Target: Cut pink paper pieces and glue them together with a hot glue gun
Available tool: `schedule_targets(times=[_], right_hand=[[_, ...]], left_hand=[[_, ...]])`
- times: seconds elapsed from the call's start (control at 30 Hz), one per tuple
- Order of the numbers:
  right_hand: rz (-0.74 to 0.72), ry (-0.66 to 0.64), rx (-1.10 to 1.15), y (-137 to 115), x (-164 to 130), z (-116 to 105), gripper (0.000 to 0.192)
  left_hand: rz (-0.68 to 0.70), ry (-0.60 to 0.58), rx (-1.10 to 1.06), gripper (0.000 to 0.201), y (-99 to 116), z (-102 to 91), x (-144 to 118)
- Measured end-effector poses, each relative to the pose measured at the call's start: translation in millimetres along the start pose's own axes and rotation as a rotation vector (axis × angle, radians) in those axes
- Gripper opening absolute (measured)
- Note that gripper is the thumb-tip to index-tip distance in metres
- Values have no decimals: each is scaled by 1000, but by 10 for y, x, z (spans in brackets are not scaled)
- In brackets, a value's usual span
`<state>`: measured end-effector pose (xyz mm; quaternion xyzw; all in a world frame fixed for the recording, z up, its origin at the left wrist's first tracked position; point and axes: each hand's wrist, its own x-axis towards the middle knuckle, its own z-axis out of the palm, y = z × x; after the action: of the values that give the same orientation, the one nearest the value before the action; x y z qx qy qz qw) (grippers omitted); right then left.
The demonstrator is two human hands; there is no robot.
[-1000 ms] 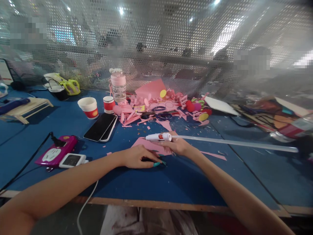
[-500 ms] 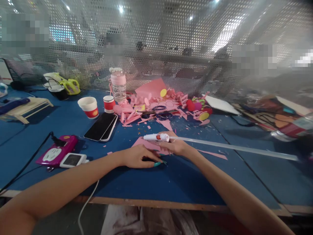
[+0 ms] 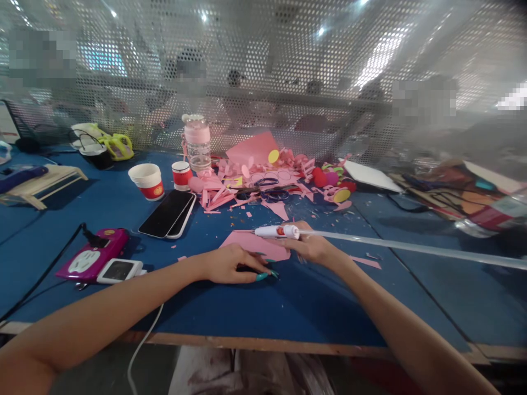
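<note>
Your right hand grips the white glue pen, hovering over the pink paper sheet on the blue bench. Your left hand lies flat, fingers together, pressing the sheet's near edge.

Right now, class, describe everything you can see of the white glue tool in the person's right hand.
The glue tool is a slim white pen-like body with a small red mark on its side, seemingly plastic. It lies roughly level above the blue table, its tip pointing left over a pink paper piece. A long translucent stick runs from its rear towards the right. The right hand holds it; the grip looks closed.
</note>
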<state>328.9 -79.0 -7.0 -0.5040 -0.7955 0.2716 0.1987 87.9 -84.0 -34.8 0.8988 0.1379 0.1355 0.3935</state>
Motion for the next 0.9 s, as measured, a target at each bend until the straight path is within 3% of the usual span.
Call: schedule_targets(times=[0.23, 0.43, 0.5, 0.63, 0.73, 0.9], right_hand=[[267, 53, 39, 136, -117, -64, 27], [355, 30, 127, 209, -218, -142, 26], [322, 41, 112, 219, -210, -131, 26], [121, 73, 47, 133, -119, -56, 21], [17, -15, 74, -4, -22, 14, 23], [-32, -102, 91, -169, 107, 112, 25]], left_hand=[[-3, 19, -18, 34, -24, 16, -4], [-6, 10, -35, 35, -44, 24, 1], [-12, -3, -27, 35, -39, 21, 7], [-16, -4, -18, 34, -17, 13, 16], [-20, -10, -18, 34, -13, 12, 11], [-19, 1, -12, 34, -36, 29, -9]])
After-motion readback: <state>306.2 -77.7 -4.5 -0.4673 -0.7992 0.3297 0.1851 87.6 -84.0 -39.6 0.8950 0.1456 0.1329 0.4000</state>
